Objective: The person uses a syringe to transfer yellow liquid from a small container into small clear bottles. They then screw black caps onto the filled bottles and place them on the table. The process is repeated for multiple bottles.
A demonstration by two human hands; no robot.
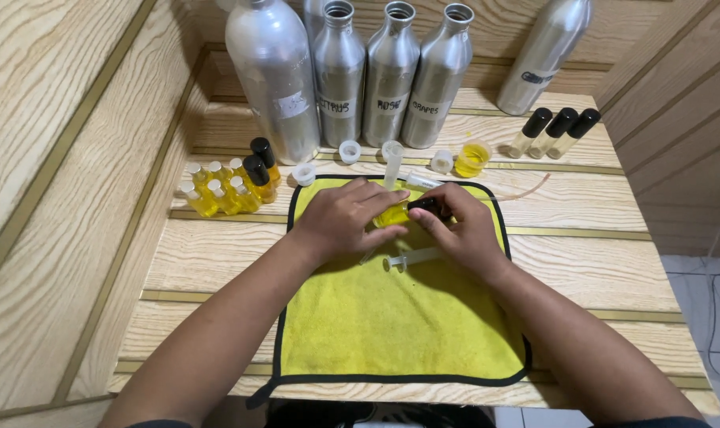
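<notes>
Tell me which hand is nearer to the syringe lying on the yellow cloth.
Right. The right hand sits directly above the syringe, nearly touching it; the left hand is farther off, up and to its left.

Your landmark is the yellow black-edged cloth (392,325), lying on the pale wooden slatted table (613,269). On it, toward its far edge, your left hand (346,218) and right hand (459,226) meet over a small yellow-filled bottle (393,214); a clear plastic syringe (411,258) lies just under them. Behind the cloth stand four tall aluminium bottles (360,75). Left of it, a cluster of small filled vials (221,190). Behind-right, three black-capped roller vials (552,131).
</notes>
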